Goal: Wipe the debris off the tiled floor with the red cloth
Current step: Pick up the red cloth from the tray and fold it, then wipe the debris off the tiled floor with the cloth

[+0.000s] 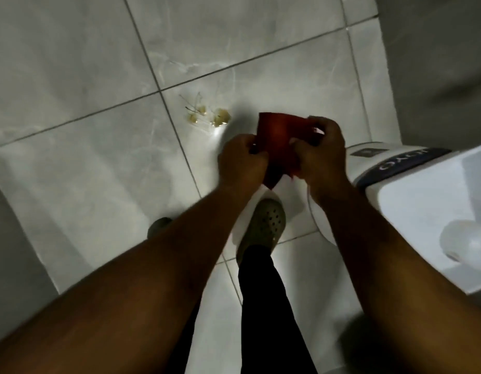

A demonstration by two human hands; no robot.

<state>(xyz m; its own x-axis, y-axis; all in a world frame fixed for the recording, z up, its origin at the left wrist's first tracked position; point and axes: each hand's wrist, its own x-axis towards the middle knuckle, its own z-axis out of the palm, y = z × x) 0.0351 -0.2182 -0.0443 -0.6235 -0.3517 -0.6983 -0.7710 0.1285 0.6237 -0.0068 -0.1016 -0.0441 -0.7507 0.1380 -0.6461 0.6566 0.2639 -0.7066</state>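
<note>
A red cloth (278,139) is stretched between both hands, well above the floor. My left hand (242,160) pinches its lower left edge, and my right hand (321,152) grips its right side. On the pale tiled floor (85,171), up and to the left of the cloth, lies a small patch of yellowish debris (209,116) with a few thin strands beside it, close to a grout crossing. The debris is apart from the cloth and both hands.
A white appliance (412,190) with a dark blue band stands at the right, and a clear rounded object (466,240) rests on it. My feet in olive clogs (263,225) stand on the tiles below my hands. A grey wall rises at the top right.
</note>
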